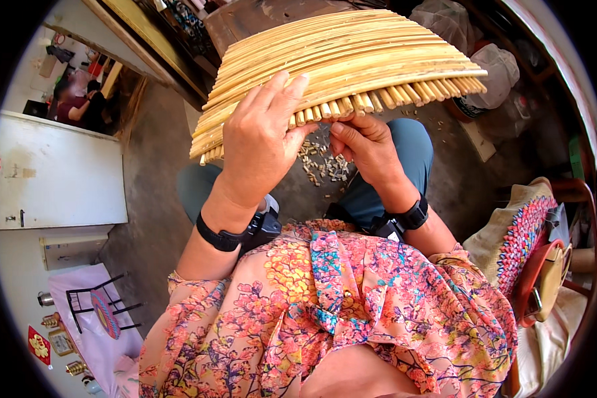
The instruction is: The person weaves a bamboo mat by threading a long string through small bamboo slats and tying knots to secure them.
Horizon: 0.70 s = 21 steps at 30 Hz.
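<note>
A panel of pale yellow plant stalks [331,63], laid side by side in layers, spans the space above my knees, with a row of cut stalk ends along its near edge. My left hand [262,132] grips that edge left of centre, fingers on the top face and thumb lower, near the stalk ends. Just beneath the edge, my right hand [368,146] has thumb and fingers pinched together near the left thumb. Whatever lies in that pinch is too small to tell.
Short stalk cuttings [322,162] lie scattered on the floor between my knees. A white cabinet [60,172] stands at left, with a person [73,106] beyond it. Plastic bags [494,73] are at far right. A colourful woven cover [521,232] drapes a seat at right.
</note>
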### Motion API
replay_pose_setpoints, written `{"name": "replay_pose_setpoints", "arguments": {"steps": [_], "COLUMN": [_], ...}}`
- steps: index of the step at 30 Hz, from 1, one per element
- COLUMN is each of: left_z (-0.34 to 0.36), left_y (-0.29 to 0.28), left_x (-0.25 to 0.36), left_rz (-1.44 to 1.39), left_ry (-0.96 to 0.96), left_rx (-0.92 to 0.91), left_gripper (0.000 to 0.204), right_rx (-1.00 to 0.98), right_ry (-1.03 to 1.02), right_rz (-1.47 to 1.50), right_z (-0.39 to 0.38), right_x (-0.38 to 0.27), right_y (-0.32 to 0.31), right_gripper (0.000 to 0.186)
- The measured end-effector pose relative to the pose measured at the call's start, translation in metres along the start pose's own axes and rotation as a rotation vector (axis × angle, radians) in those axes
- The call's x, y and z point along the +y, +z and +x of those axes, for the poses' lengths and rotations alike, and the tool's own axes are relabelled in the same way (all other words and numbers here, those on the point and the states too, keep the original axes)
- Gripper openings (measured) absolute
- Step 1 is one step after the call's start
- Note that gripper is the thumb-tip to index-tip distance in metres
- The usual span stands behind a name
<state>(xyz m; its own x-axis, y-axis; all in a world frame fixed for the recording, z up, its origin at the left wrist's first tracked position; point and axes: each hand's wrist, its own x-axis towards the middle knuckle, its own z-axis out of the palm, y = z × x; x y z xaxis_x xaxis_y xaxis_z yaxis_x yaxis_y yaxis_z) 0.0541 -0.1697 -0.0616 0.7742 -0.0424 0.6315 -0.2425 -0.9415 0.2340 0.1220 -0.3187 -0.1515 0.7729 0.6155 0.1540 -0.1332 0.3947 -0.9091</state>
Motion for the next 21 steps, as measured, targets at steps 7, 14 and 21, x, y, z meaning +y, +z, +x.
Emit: {"name": "replay_pose_setpoints", "arguments": {"steps": [7,14,21], "left_z": [-0.012,-0.021,-0.023], "left_y": [0.009,0.026,0.030], "left_x": [-0.005,-0.009,-0.013], "left_rz": [0.153,0.167,0.194], "left_ry": [0.074,0.055,0.096], "left_rx": [-0.061,-0.007,0.013], "left_gripper": [0.051,0.054,0.055], "right_rx": [0.050,0.074,0.124], "right_ry": [0.037,0.066,0.036], "right_rz": [-0.003,0.117,0.127], "right_z": [-0.008,-0.012,-0.012], "right_x": [0.006,0.008,0.012], "right_y": [0.007,0.006,0.010], "right_gripper": [0.013,0.013,0.012]}}
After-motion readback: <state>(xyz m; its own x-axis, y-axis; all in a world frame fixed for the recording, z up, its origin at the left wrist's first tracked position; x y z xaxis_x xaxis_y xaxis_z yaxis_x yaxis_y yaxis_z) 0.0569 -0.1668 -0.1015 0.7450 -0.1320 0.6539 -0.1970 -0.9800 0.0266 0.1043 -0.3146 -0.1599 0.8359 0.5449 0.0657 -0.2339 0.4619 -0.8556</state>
